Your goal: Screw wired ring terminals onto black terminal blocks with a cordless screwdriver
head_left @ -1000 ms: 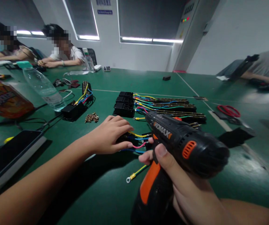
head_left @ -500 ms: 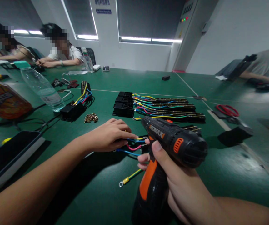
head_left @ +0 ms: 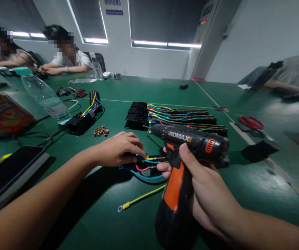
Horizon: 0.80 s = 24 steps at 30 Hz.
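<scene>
A black and orange cordless drill (head_left: 188,140) is gripped in my right hand (head_left: 204,184), its thin bit pointing left. My left hand (head_left: 120,149) is bent over the near wired part, fingers closed at the wires; what they hold is hidden. Yellow, blue and pink wires (head_left: 142,169) run right from beneath the fingers. Nearer to me, a yellow-green wire with a ring terminal (head_left: 139,200) lies on the table. Beyond the drill are several black blocks (head_left: 136,121) wired to long black strips (head_left: 201,119). A pile of brass screws (head_left: 101,131) sits left of them.
Another wired black block (head_left: 80,123) stands at left, near a water bottle (head_left: 46,95), an orange package (head_left: 6,111) and a phone (head_left: 16,173). Red-handled scissors (head_left: 250,122) and a black block (head_left: 260,151) lie at right. Other people sit across the green table (head_left: 149,86).
The drill has turned more level, its rear shifting up. My left hand has moved slightly left, and the wires with it. The yellow-green wire's ring end has shifted left.
</scene>
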Tool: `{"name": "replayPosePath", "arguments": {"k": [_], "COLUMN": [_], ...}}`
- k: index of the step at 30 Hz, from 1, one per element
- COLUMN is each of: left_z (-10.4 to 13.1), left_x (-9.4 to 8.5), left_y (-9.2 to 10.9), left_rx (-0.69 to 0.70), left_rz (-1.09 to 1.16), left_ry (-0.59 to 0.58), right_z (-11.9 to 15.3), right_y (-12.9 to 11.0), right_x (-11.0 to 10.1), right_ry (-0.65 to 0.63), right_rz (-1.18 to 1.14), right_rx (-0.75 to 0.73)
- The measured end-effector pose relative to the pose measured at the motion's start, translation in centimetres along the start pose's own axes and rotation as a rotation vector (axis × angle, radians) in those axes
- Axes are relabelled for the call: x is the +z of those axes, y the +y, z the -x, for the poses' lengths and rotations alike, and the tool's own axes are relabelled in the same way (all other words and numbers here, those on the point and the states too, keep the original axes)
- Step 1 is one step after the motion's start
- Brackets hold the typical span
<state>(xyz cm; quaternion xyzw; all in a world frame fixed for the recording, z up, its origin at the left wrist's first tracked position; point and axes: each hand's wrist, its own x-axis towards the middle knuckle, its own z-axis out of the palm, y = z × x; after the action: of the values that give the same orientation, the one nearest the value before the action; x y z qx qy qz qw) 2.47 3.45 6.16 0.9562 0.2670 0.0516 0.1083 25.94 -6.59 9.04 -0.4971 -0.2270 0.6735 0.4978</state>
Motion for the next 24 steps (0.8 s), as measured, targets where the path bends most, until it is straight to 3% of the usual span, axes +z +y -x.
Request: {"name": "replayPosePath", "arguments": {"k": [12, 24], "left_z": [0.1, 0.1], "left_x": [-0.1, -0.3], "left_y": [0.2, -0.2], "left_rx": [-0.012, 0.000], "left_rz": [0.073, 0.104], "left_ry": [-0.008, -0.041], "right_z": [-2.0, -8.3], "right_y": [-1.9, -5.8], "right_x": [-0.5, -2.6], "right_ry": [0.044, 0.112], "right_rz": [-0.051, -0.046], "right_rx": [0.034, -0.046]}}
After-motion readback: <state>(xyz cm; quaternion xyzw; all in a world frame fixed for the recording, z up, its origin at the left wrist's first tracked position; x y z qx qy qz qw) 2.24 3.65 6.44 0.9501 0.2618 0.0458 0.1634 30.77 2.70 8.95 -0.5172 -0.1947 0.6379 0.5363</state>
